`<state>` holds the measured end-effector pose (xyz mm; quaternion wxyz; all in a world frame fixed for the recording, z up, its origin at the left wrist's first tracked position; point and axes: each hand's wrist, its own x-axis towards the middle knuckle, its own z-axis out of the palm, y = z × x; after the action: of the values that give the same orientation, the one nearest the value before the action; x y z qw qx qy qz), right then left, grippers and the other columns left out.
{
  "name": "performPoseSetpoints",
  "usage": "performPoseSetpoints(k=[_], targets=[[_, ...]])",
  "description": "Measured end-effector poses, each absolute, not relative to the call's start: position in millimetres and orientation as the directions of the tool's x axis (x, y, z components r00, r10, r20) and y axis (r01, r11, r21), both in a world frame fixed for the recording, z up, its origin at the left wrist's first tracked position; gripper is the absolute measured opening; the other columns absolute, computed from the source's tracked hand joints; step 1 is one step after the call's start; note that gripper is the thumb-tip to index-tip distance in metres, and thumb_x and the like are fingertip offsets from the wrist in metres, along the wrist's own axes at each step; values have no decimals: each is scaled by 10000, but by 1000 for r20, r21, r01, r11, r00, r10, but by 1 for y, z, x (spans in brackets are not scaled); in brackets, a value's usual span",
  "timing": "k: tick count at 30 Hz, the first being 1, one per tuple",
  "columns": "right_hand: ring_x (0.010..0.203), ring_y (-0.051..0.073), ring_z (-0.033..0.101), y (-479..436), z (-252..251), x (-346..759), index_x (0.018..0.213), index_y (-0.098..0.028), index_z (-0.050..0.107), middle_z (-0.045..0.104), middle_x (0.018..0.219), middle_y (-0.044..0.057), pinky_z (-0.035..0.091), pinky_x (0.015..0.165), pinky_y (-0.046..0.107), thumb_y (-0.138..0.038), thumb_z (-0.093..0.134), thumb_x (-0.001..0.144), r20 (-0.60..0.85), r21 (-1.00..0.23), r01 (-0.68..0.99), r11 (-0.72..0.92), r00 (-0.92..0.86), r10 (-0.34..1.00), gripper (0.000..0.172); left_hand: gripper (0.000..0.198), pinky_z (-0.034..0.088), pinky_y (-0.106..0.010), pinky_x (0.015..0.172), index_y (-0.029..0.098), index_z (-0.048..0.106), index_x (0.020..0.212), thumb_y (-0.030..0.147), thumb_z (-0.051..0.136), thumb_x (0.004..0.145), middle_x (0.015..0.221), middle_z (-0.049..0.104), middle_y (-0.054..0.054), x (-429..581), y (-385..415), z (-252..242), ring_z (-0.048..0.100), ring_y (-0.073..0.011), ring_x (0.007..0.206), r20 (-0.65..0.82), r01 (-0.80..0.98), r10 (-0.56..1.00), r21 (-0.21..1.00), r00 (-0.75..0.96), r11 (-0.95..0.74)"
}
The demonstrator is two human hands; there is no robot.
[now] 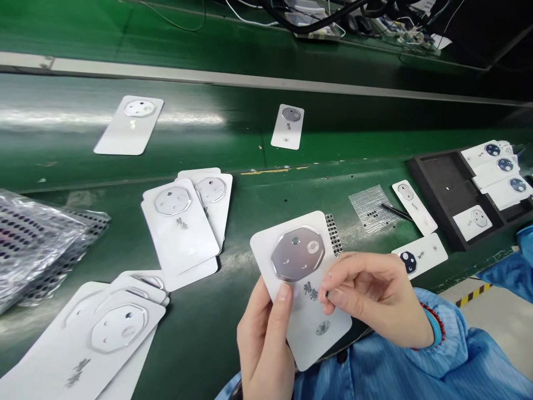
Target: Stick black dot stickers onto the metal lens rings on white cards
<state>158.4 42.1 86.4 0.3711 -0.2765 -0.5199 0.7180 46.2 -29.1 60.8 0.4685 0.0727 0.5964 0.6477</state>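
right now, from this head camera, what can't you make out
In the head view:
Dark speck in the right hand: too small, partly covered by the hand.
Left hand: partly hidden behind the held card.
Plastic bag: cut off by the left edge.
Card pile at lower left: count hidden by overlap.

Between the left stacks (187, 244) and the held card (300, 297), there is room to pass. At right, the pen (395, 211) and the tray (443, 180) obstruct.
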Motion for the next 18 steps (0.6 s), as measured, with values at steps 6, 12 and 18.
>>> performPoseSetpoints(k=[6, 12, 18], targets=[[782, 131, 669, 44, 80, 163, 1008, -180, 695, 684, 866, 38, 589, 689, 253, -11, 611, 855, 343, -935, -96, 341, -481, 807, 243, 509, 589, -251, 671, 184, 726, 1143, 502, 742, 746, 981, 757, -71, 48, -31, 64, 705, -259, 884, -506, -557, 700, 810, -505, 184], [770, 144, 685, 49, 79, 164, 1011, -184, 724, 722, 909, 56, 598, 678, 268, 5, 648, 813, 427, -892, -106, 439, -514, 744, 284, 528, 587, -246, 669, 185, 722, 1154, 526, 726, 751, 989, 757, -78, 49, -33, 64, 688, -281, 957, -515, -558, 699, 806, -496, 198], [743, 140, 713, 49, 81, 161, 977, -223, 759, 746, 892, 31, 610, 671, 253, -22, 715, 785, 321, -947, -189, 261, -515, 795, 282, 458, 569, -203, 627, 208, 733, 1132, 481, 724, 765, 973, 763, -53, 54, -28, 81, 688, -265, 970, -554, -585, 636, 788, -537, 192]])
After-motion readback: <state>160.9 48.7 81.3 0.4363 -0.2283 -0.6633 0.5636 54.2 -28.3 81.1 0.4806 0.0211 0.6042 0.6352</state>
